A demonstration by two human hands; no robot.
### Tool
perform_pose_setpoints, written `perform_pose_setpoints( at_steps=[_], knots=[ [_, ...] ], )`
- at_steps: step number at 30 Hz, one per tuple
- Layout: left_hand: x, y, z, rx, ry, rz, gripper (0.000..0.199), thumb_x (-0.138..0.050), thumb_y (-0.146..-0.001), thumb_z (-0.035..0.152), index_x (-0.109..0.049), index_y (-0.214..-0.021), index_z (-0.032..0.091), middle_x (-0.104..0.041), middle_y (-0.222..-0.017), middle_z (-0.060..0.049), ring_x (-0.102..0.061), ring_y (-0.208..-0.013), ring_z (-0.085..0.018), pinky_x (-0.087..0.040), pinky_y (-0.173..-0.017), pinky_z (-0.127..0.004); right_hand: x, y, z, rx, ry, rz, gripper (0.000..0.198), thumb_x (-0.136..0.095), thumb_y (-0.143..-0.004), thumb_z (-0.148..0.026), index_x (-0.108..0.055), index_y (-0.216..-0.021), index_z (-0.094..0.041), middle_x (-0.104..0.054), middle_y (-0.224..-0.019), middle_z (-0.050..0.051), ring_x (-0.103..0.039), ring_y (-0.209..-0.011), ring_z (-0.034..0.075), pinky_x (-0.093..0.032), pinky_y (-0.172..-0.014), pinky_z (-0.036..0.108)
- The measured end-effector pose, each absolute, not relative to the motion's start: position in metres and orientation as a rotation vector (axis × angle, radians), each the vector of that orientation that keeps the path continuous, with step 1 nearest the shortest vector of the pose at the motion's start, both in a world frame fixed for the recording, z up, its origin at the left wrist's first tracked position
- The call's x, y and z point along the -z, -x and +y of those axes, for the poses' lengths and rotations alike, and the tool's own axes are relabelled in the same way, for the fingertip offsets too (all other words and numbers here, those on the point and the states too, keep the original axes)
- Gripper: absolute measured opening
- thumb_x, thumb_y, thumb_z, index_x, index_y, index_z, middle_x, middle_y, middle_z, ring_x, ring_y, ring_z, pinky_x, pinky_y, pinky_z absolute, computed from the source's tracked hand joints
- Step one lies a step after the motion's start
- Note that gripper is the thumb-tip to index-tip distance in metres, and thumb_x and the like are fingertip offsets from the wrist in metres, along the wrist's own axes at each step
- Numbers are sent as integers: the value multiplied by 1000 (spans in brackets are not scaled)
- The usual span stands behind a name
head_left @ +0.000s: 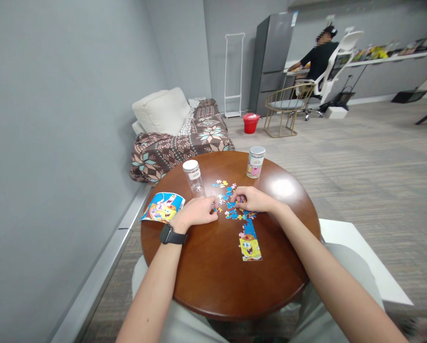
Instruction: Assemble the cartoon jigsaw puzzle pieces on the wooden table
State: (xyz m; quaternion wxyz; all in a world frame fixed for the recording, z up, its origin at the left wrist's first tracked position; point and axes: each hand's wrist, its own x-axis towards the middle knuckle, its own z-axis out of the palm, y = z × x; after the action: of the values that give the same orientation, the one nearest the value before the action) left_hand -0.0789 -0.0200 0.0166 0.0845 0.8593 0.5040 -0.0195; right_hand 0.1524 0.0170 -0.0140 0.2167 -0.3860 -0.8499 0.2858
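Observation:
Loose jigsaw puzzle pieces [220,197], mostly blue with some white, pink and yellow, lie in a heap in the middle of the round table. At the heap's left side is my left hand [199,210], fingers bent and tips close together on the tabletop; anything between them is hidden. My right hand [251,199] curls its fingers down over the right part of the heap, covering some pieces. Nearer to me lies a joined strip of puzzle [249,245] with a yellow cartoon face and a blue part above it. A curved picture sheet [163,207] of cartoon figures rests left of my left wrist.
A clear jar [195,181] with a white lid and a printed can [255,163] stand towards the far side of the round brown table [213,281]. Beyond are a covered sofa [202,128], a red bin [250,124], a gold-framed chair [285,105] and a seated person [320,59].

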Motion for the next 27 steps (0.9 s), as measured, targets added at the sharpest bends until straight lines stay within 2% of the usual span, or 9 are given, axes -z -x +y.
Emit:
perform_pose_setpoints(
  at_steps=[13, 19, 27],
  knots=[
    [-15, 80, -19, -12, -2565, 1407, 13, -50, -78, 28, -57, -88, 24, -64, -72, 1, -58, -64, -16, -33, -55, -27, 13, -152, 16, -793, 1069, -2364, 14, -64, -71, -15, -68, -84, -15, -62, -74, 2, -53, -66, 12, -42, -63, 23],
    [-16, 78, -19, 13, -2589, 1405, 11, -49, -79, 28, -58, -84, 24, -64, -71, 1, -59, -63, -16, -33, -55, -27, 16, -153, 18, -806, 1051, -2354, 19, -64, -71, -16, -70, -89, -15, -64, -78, 2, -54, -67, 13, -42, -63, 23],
    [-17, 77, -19, 50, -2619, 1457, 14, -47, -81, 30, -56, -90, 23, -64, -74, -1, -61, -67, -19, -32, -55, -29, 18, -153, 19, -797, 1075, -2355, 15, -63, -74, -18, -70, -87, -14, -64, -78, 3, -52, -65, 12, -41, -62, 23]
  ],
)
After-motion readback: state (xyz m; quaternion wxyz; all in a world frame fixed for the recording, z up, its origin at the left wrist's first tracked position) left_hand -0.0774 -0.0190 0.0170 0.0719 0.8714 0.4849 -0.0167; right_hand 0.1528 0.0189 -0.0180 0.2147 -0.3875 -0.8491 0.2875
